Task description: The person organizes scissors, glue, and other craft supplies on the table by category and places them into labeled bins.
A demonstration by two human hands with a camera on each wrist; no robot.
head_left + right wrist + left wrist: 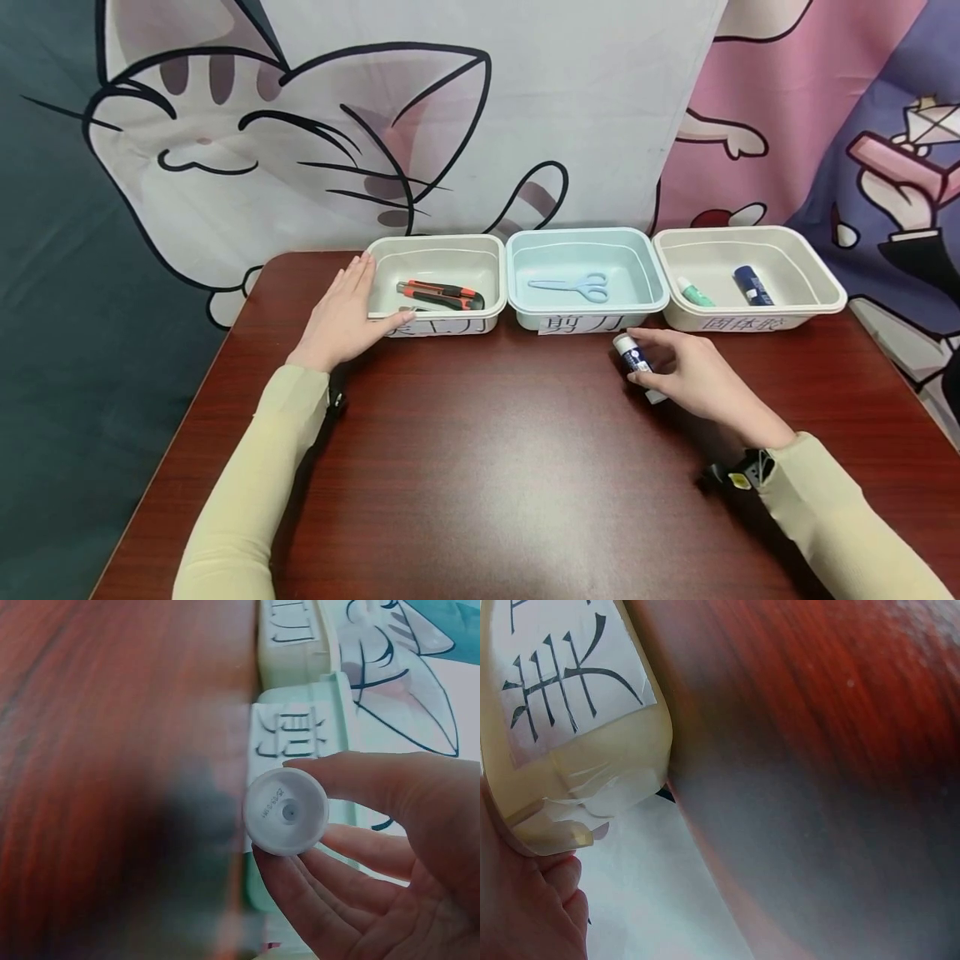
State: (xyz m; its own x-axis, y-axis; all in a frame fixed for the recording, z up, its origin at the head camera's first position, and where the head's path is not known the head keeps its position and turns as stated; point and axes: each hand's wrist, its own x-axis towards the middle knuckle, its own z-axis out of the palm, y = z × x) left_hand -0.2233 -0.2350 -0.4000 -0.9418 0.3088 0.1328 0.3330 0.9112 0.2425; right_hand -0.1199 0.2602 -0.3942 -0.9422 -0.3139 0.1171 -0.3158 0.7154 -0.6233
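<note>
My right hand pinches a glue stick with a navy label and white ends. It is tilted over the table, in front of the gap between the blue and right bins. In the right wrist view, the glue stick's round white end faces the camera, between thumb and fingers. My left hand rests on the front left corner of the left bin. Its fingers lie straight along the bin's side, with the thumb over the front rim. Inside that bin are red-and-black utility knives.
A light blue bin with blue scissors stands in the middle of the row. The right cream bin holds a green-and-white glue stick and a dark blue one. Behind the brown table hangs a cartoon cloth.
</note>
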